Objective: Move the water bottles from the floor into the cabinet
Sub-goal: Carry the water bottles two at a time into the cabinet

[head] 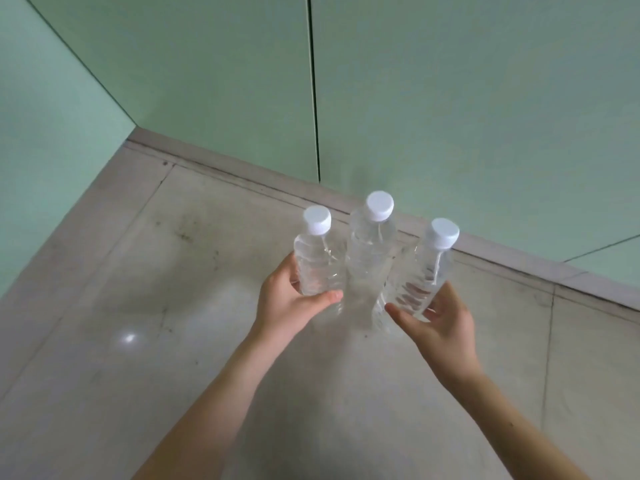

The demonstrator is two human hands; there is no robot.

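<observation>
Three clear water bottles with white caps are bunched together above the floor. My left hand [292, 301] wraps the left bottle [317, 261], thumb across its lower part. My right hand [440, 322] grips the right bottle [420, 275], which tilts to the right. The middle bottle [369, 258] stands tallest, pressed between the other two; whether it rests on the floor or is lifted I cannot tell. The pale green cabinet [450, 98] stands right behind them with its doors shut.
A beige tiled floor [138, 341] spreads below, with a raised plinth [242, 168] along the cabinet's base. A dark seam [314, 98] divides two cabinet doors. A green wall panel [45, 133] closes off the left side.
</observation>
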